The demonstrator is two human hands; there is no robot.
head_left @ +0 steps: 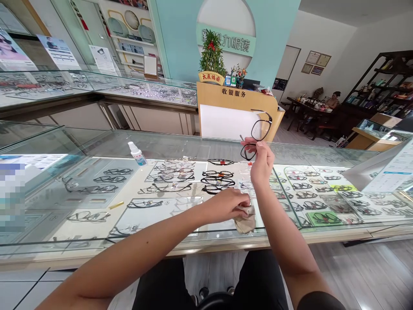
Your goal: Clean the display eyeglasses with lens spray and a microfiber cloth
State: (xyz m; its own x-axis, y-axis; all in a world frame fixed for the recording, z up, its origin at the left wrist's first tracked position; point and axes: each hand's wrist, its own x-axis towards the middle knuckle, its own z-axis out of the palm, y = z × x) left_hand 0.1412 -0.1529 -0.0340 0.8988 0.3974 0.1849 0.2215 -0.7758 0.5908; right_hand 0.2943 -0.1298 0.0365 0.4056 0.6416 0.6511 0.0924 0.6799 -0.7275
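Raised above the glass counter, my right hand (263, 165) pinches a pair of black-framed eyeglasses (270, 125) near the bridge. The eyeglasses are tilted steeply, one lens above my fingers and the other beside them. Lower down, my left hand (227, 204) is closed on a beige cloth (245, 221), which hangs from the fingers over the counter's near part. Just beyond my left hand, several dark eyeglasses (217, 181) lie in a column. A white spray bottle (137, 153) with a blue label stands farther left on the counter.
The glass display counter (180, 247) runs across in front of me, with many eyeglasses in and on it. A white sign (392, 165) stands at right. Across the aisle are a wooden cashier desk (238, 97) and another display case (145, 92). A person (334, 101) sits at the far right.
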